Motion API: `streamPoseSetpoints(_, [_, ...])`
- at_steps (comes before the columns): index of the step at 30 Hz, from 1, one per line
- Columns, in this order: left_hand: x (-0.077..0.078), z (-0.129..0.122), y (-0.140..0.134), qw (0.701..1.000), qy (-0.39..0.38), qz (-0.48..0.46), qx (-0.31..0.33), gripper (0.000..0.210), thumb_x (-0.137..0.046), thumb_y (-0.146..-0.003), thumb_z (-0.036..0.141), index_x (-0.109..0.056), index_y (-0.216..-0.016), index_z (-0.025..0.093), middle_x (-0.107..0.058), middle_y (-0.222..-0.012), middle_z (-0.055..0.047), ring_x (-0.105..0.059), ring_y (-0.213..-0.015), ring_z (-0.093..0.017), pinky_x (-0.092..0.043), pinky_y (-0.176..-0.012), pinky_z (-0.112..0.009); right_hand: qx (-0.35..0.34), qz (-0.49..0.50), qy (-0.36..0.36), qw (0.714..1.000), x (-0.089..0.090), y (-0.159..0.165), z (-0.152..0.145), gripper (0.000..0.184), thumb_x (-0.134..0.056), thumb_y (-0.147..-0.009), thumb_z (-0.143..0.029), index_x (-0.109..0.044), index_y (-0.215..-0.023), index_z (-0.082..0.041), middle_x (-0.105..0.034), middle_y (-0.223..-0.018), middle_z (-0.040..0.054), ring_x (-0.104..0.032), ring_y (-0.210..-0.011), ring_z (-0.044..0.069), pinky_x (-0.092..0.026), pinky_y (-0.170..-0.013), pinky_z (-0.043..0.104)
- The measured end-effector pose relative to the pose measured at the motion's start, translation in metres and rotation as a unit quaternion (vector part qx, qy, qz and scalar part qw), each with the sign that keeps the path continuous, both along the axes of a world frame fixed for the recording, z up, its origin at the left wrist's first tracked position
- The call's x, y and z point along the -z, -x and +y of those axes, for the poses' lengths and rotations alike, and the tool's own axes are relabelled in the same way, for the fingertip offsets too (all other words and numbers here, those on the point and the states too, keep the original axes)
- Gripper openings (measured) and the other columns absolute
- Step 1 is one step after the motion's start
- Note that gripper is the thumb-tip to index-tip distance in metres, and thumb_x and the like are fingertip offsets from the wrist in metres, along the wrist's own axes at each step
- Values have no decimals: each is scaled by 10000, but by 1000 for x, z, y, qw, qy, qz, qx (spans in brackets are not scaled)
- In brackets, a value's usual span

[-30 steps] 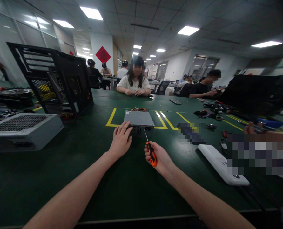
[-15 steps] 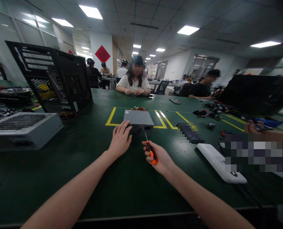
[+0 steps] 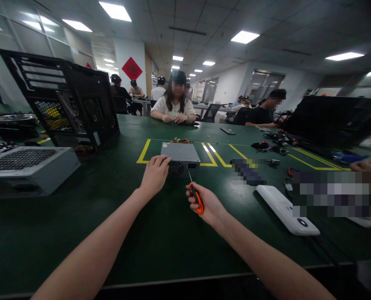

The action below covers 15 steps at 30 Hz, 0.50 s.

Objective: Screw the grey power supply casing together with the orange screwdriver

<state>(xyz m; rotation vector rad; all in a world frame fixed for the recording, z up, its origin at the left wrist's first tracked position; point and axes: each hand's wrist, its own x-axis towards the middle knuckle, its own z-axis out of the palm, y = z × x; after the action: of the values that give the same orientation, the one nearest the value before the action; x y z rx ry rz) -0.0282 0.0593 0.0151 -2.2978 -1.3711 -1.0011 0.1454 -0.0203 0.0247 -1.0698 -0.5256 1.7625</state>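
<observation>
A grey computer power supply (image 3: 181, 152) lies on the green table in front of me, its fan grille and socket facing me and its wires at the back. My left hand (image 3: 154, 176) grips its near left corner, fingers on the top edge. In my right hand (image 3: 207, 203) is an orange and black screwdriver (image 3: 197, 197), the fingers wrapped around its handle. Its thin shaft points up and away, with the tip at the front face beside the socket. Whether the tip sits in a screw is too small to tell.
At left stand a black computer case (image 3: 75, 100) and a second power supply (image 3: 32, 168). A white power strip (image 3: 287, 210) lies at right, with cables (image 3: 266, 146) beyond it. Across the table sits a person (image 3: 174, 104). Another person's hand (image 3: 364, 167) shows at the right edge.
My view has shifted slightly. The left hand's fingers have drawn back a little toward the power supply's left edge, uncovering more fan grille. The screwdriver stays at the front face.
</observation>
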Motion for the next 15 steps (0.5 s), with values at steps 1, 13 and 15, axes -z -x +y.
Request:
streamPoseSetpoints(1, [-1,1,0,1000,1,1,0,326,-363,-856,173,-483,-1158,204,-503,-1208,-60,-411,-1121,-219,-353,-930,-391,7,-4,-5,1000,1,0,0,149,-441,-851,-237,-513,-784,-126,-512,-605,6,-425,-419,41,-288,-329,119])
streamPoseSetpoints(13, [-1,-7,7,1000,25,-18,5,308,-348,-855,155,-490,-1125,201,-505,-1231,-54,-412,-1151,-215,-385,-917,-411,0,-26,-26,999,-1,3,-7,154,-441,-855,-222,-492,-737,-138,-521,-610,8,-429,-429,45,-301,-355,130])
streamPoseSetpoints(15, [0,-6,12,999,24,-20,15,317,-343,-852,131,-497,-1119,208,-512,-1219,-48,-412,-1148,-205,-391,-920,-403,-13,-26,-20,999,-1,4,-9,182,-417,-867,-234,-509,-746,-133,-518,-605,12,-436,-437,51,-324,-371,141])
